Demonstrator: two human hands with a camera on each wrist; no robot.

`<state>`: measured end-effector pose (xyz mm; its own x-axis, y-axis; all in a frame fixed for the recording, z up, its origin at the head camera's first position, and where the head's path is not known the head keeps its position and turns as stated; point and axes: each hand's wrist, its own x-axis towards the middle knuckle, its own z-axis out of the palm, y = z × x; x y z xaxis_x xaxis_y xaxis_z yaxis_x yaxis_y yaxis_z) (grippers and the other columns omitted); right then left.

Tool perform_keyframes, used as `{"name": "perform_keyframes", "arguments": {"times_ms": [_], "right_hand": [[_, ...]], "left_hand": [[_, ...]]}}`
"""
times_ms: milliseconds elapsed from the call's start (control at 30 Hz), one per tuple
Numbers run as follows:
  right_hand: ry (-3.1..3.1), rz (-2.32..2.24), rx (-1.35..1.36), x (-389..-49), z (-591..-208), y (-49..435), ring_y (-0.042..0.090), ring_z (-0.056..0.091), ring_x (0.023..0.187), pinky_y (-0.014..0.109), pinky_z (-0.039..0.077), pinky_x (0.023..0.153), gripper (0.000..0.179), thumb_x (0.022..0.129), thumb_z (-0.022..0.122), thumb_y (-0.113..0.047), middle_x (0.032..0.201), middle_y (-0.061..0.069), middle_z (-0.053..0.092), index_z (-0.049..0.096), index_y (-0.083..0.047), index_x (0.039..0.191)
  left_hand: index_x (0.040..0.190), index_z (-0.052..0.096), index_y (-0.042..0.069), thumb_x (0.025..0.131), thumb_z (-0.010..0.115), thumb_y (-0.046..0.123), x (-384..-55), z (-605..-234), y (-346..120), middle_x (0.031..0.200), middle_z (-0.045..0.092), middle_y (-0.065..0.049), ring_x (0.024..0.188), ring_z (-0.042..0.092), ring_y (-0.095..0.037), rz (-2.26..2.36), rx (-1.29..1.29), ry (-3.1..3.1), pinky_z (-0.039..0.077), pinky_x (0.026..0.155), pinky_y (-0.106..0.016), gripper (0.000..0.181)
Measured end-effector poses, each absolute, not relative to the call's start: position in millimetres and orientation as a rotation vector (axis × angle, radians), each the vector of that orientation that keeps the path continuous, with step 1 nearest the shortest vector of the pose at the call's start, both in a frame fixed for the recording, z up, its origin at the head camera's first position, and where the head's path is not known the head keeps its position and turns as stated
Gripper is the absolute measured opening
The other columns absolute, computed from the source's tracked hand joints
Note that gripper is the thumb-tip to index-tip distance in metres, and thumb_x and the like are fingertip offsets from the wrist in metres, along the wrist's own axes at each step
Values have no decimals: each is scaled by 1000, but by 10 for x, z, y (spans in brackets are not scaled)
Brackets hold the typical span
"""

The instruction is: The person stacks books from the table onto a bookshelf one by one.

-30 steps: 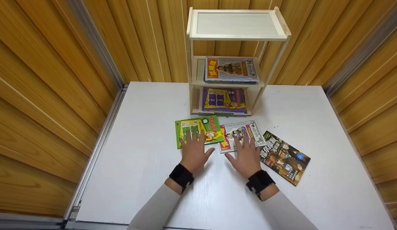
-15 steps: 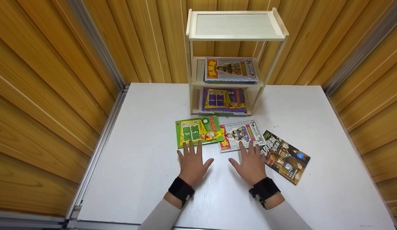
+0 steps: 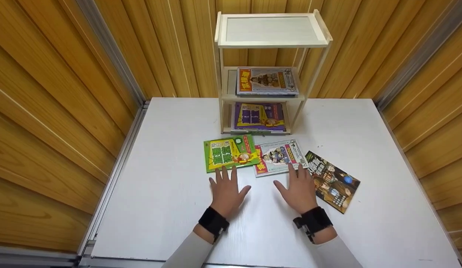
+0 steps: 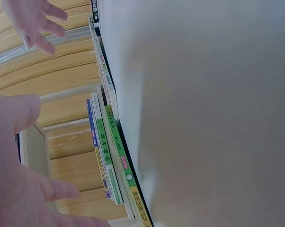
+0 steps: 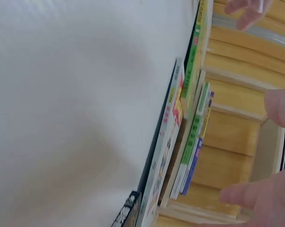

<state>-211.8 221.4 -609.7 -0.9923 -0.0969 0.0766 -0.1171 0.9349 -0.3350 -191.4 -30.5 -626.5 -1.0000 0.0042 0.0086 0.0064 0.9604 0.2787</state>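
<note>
My left hand (image 3: 226, 193) hovers over the table with fingers spread, its fingertips at the near edge of a green book (image 3: 231, 154). My right hand (image 3: 300, 191) is spread likewise; its fingertips overlap the near edge of a white and pink comic book (image 3: 277, 154). Neither hand holds anything. To the right lies a dark book (image 3: 337, 186) with illustrated figures, turned at an angle and partly behind the right hand. In the left wrist view, the green book's spine (image 4: 124, 161) shows low against the table. The comic book's spine (image 5: 162, 137) appears in the right wrist view.
Behind the books stands a small pale wooden shelf (image 3: 273, 29). Its middle level carries a stack topped by an orange and white book (image 3: 268, 81); a purple book (image 3: 260, 116) tops the bottom stack. Wood-panelled walls (image 3: 41, 111) surround the white table (image 3: 149, 208).
Both hands have drawn back from over the green book and the comic book toward the near side. The right hand has also shifted right. The books lie as before.
</note>
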Motion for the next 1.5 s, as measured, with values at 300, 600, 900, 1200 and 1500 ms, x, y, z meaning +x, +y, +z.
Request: {"name": "perform_keyframes", "arguments": {"times_ms": [300, 600, 900, 1200, 1500], "right_hand": [[-3041, 721, -30, -2056, -6028, 2353, 65, 36, 144, 75, 38, 112, 89, 103, 63, -51, 155, 46, 36, 32, 9, 161], [-2979, 807, -25, -2398, -5969, 2036, 60, 54, 122, 67, 45, 101, 79, 102, 66, -47, 133, 43, 53, 48, 18, 143], [-3050, 943, 79, -2963, -5969, 1592, 57, 55, 128, 64, 46, 109, 75, 102, 66, -44, 136, 41, 55, 53, 19, 139], [-3170, 933, 30, -3327, -6080, 1315, 54, 59, 122, 62, 48, 106, 69, 102, 63, -42, 134, 35, 56, 54, 15, 139], [-3225, 959, 2, -3414, -6057, 1087, 50, 59, 119, 60, 49, 104, 65, 103, 57, -44, 133, 33, 55, 59, 12, 134]], "left_hand": [[164, 42, 11, 98, 56, 74, -1978, -6257, -193, 162, 46, -28, 151, 43, -50, -487, 22, -3096, 40, 114, -72, 92], [149, 52, -2, 102, 57, 65, -2336, -6141, -661, 131, 60, -29, 120, 60, -45, -676, 422, -2928, 56, 89, -57, 82], [146, 50, -4, 102, 59, 60, -2713, -6151, -922, 130, 55, -27, 121, 57, -44, -898, 699, -2843, 56, 91, -55, 78], [142, 54, -7, 101, 60, 61, -2901, -6202, -993, 130, 56, -28, 120, 57, -45, -1043, 866, -2886, 51, 97, -52, 80], [128, 67, -8, 99, 60, 62, -3014, -6185, -969, 126, 56, -24, 113, 59, -42, -1052, 875, -2936, 53, 93, -51, 75]]}}
